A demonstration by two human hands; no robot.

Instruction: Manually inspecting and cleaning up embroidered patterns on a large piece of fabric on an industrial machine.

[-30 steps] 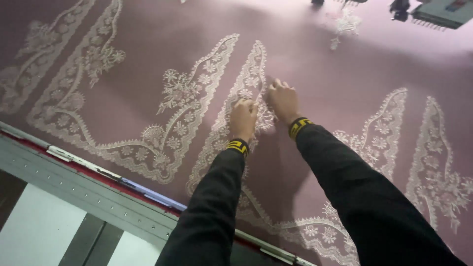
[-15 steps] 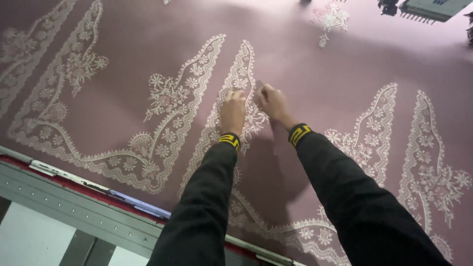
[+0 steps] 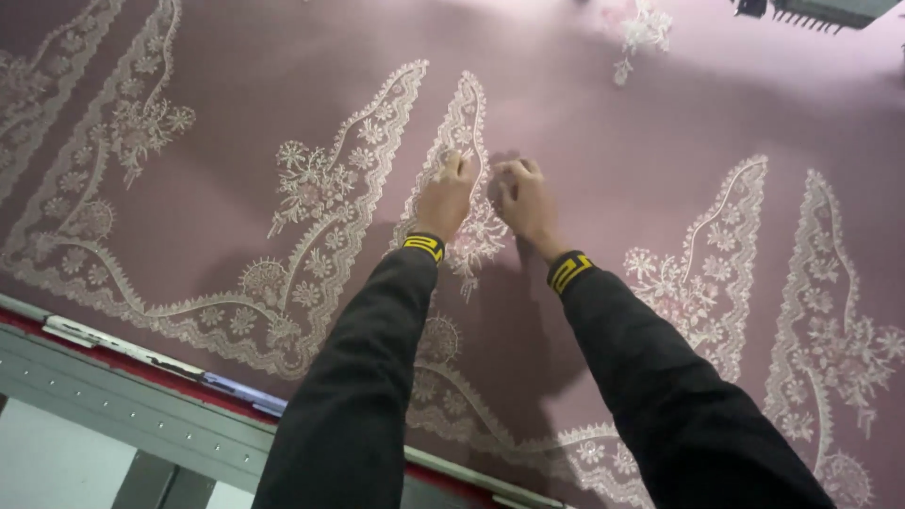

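Two arms in black sleeves, reaching out over a big sheet of pink cloth (image 3: 584, 123) stretched flat on a frame. Left hand (image 3: 445, 196) resting on the cloth, fingers curled in tight, tips pressed down on a tall pointed white lace pattern (image 3: 464, 141) stitched into the pink. Right hand (image 3: 524, 200) just beside it, nearly touching, fingers bent in too, knuckles up, tips down on the cloth at the right side of the same lace point. Cannot tell for sure if either hand pinches a thread or a bit of cloth, fingertips too small and hidden to see. Yellow and black cuffs (image 3: 424, 247) at both wrists. Lace point right under both hands, running from above the fingers down past the wrists, around the middle of the cloth and well away from its near edge. More white flower lace on the left side of the cloth (image 3: 320, 179), near the left hand but apart from it. Another lace point on the right side (image 3: 716, 254), apart from the right hand. Grey metal rail (image 3: 113, 401) along the near edge of the frame, with a thin red strip beside it. Dark machine part (image 3: 830, 11) at the far right corner, well apart from both hands. Small patch of lace (image 3: 641, 33) near it on the far edge.
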